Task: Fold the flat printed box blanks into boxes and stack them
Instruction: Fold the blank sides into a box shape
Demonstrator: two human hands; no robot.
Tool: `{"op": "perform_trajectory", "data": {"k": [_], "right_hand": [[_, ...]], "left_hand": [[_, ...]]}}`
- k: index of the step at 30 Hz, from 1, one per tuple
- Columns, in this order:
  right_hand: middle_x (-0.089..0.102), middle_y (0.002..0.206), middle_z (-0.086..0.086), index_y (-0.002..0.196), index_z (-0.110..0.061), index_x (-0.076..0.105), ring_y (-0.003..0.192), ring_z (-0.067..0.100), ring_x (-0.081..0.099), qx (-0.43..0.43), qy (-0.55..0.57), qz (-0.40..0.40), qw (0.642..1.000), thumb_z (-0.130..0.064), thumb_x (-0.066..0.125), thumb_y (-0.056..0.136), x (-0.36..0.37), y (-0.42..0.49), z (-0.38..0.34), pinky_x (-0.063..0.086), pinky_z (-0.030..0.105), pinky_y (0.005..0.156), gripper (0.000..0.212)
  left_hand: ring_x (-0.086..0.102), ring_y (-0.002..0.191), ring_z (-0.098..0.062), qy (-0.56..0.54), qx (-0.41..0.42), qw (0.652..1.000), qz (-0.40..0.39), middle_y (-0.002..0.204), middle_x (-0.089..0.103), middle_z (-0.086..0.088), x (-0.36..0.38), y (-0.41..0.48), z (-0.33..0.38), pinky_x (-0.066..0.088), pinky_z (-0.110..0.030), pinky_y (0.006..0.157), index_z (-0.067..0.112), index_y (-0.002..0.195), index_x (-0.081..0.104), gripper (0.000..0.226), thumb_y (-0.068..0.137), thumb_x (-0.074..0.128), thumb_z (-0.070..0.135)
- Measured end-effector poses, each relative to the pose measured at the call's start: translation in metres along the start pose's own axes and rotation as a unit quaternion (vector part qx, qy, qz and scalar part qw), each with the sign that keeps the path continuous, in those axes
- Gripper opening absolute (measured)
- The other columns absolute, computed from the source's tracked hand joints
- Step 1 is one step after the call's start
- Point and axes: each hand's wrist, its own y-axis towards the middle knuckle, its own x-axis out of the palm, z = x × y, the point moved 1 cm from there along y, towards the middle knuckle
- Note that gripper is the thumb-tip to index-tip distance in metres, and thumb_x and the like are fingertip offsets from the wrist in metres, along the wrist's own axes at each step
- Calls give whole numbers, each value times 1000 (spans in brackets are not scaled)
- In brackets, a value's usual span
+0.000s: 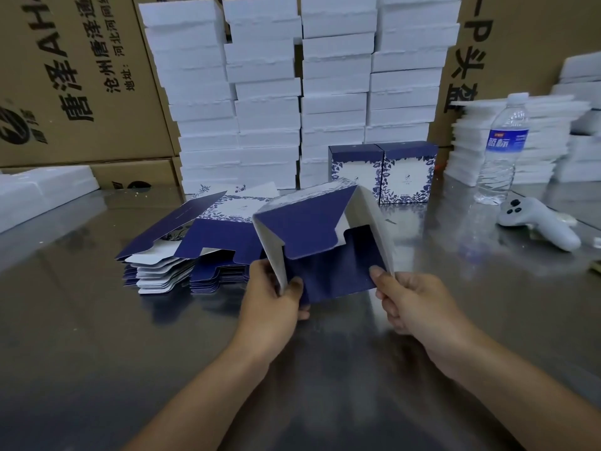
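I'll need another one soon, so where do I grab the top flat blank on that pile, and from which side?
Pinch the top flat blank by its near flap edge: it points toward you and sits lifted off the pile, leaving room for a thumb. Come from the front, probably with the closer left hand, once it frees the half-folded box.
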Motion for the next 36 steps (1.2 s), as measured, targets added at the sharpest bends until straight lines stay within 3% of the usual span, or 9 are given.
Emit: {"op": "perform_trajectory", "data": {"k": [2,4,7,11,15,20,26,31,36], "right_hand": [[31,43,-5,54,-14,47,36,9,23,17,47,-6,999,-29,56,93,1,0,-1,22,18,37,42],[31,42,-3,54,-13,47,35,9,23,25,64,-8,998,-26,57,93,2,-2,-1,22,18,35,42],[36,41,-1,53,-13,49,35,9,27,32,70,-5,997,-25,57,93,3,-4,-3,25,18,35,43],[45,42,1,55,-13,52,35,11,39,77,93,-26,992,-34,58,91,6,-8,-7,34,18,37,42],[45,44,2,57,-11,50,36,11,40,123,124,-81,981,-33,54,93,7,-12,-11,37,18,37,43],[42,42,0,56,-11,48,34,9,36,101,108,-72,986,-29,52,95,5,-12,-12,34,17,36,44],[46,43,3,44,-16,54,36,12,42,104,149,-79,980,-33,58,90,11,-16,-13,38,19,37,49],[43,44,1,53,-13,50,38,9,40,92,132,-97,982,-28,57,91,6,-17,-14,37,17,39,42],[43,44,2,52,-13,51,38,11,40,99,141,-88,981,-30,60,89,10,-19,-14,37,19,38,42]], "left_hand": [[63,50,-11,-51,-77,995,-31,92,60,-7,4,-4,2,56,-23,52,16,112,41,17,98,49,15],[59,41,-14,-85,-124,987,-62,76,62,-11,4,-5,4,53,-25,44,6,118,41,24,98,48,18],[53,36,-13,-94,-122,986,-64,50,54,-6,3,-6,4,43,-20,35,-2,115,45,24,98,50,14],[49,35,-12,-114,-105,986,-61,44,51,-1,2,-8,3,39,-19,34,0,108,45,18,97,52,12],[52,37,-14,-156,-97,980,-73,45,53,-3,4,-9,6,41,-20,36,1,119,42,30,95,54,14],[68,54,-20,-187,-71,972,-123,60,68,-12,7,-12,9,52,-22,47,3,132,34,43,94,54,12],[66,52,-18,-186,-49,973,-128,60,66,-12,8,-15,10,51,-20,46,-3,123,42,35,93,54,10],[69,58,-23,-211,-64,964,-147,65,68,-14,11,-17,9,53,-23,50,3,138,29,55,92,57,11],[67,56,-20,-202,-59,967,-142,63,66,-12,10,-18,10,52,-21,49,-4,125,41,41,90,59,7]]}}
